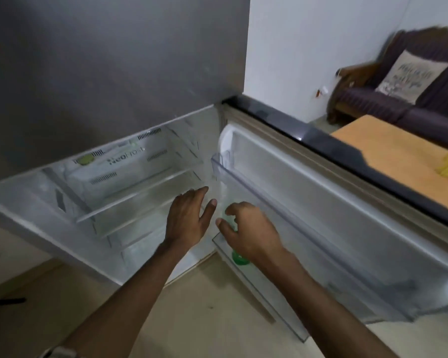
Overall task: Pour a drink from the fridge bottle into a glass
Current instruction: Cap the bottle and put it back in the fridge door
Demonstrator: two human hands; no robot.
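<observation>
At the open fridge door, the bottle (239,258) stands in the lower rack (256,277); right hand (251,229) half-curled above it, left hand (189,215) open, empty. Best grasp the body firmly, lift straight up.

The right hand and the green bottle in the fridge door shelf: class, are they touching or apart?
Cannot tell. In the head view the right hand curls over the green bottle and hides its top, and motion blur shows neither contact nor a gap plainly.

Lower door shelf (246,276) — green bottle (239,258) standing in it.
</observation>
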